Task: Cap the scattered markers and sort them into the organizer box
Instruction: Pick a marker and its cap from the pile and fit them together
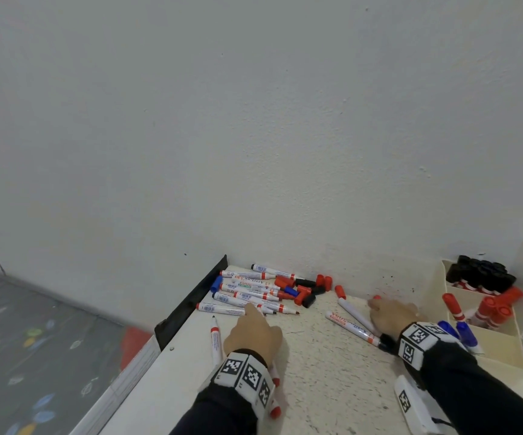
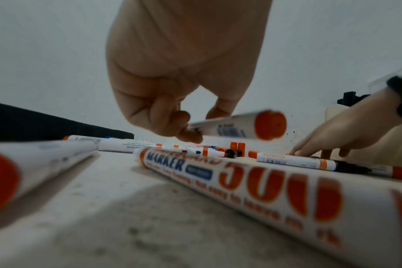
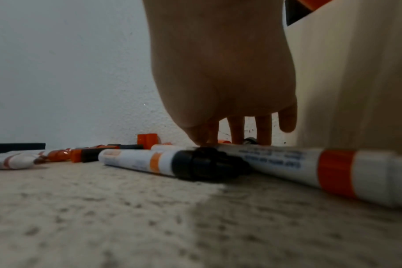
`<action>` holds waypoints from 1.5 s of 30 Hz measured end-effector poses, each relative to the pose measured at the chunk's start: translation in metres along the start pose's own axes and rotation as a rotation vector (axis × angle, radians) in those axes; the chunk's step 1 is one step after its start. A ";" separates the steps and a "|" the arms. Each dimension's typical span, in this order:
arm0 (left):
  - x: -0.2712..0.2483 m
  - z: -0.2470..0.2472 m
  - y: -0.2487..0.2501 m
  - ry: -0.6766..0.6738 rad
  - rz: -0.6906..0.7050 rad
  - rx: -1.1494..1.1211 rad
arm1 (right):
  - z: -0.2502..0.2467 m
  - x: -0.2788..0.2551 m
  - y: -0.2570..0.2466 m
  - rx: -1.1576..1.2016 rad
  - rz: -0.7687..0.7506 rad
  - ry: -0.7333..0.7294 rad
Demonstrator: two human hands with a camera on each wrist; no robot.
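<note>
Several uncapped white markers (image 1: 247, 293) lie in a pile at the back left of the table, with loose red, black and blue caps (image 1: 304, 290) beside them. My left hand (image 1: 251, 309) is at the pile's near edge; in the left wrist view its fingertips (image 2: 184, 134) pinch a red-ended marker (image 2: 236, 127) lifted off the table. My right hand (image 1: 374, 304) reaches down by the wall, its straight fingers (image 3: 238, 130) touching the table next to a red cap (image 1: 377, 297). A black-capped marker (image 3: 149, 161) and another marker (image 3: 287, 163) lie beside it. The cream organizer box (image 1: 501, 346) stands at the right.
The box holds black-capped markers (image 1: 479, 274), red-capped ones (image 1: 492, 306) and blue ones (image 1: 461, 334) in separate compartments. A black strip (image 1: 197, 296) lines the table's left edge, with floor beyond. Two markers (image 1: 215, 337) lie by my left wrist. A white tagged block (image 1: 410, 403) sits front right.
</note>
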State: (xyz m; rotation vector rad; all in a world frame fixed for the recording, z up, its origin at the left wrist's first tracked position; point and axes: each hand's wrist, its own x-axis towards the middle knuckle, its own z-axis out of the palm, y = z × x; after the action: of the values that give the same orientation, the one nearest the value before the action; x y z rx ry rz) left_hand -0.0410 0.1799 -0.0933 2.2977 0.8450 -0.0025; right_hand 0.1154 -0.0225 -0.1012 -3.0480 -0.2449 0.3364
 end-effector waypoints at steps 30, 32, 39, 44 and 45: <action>-0.001 0.026 0.019 0.016 0.480 -0.184 | -0.001 -0.060 -0.046 0.991 -0.435 0.365; 0.000 0.025 0.018 0.018 0.490 -0.189 | 0.002 -0.059 -0.045 1.033 -0.425 0.336; 0.002 0.028 0.018 0.018 0.524 -0.193 | 0.006 -0.059 -0.048 1.142 -0.422 0.253; 0.004 0.027 0.019 -0.013 0.566 -0.197 | 0.008 -0.060 -0.053 1.019 -0.444 0.163; 0.003 0.026 0.020 -0.024 0.580 -0.192 | 0.007 -0.061 -0.054 1.001 -0.444 0.154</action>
State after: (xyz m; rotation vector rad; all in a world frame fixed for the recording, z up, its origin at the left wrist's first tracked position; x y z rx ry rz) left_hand -0.0212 0.1546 -0.1022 2.2701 0.1356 0.2930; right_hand 0.0467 0.0205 -0.0912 -1.9554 -0.5311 0.1231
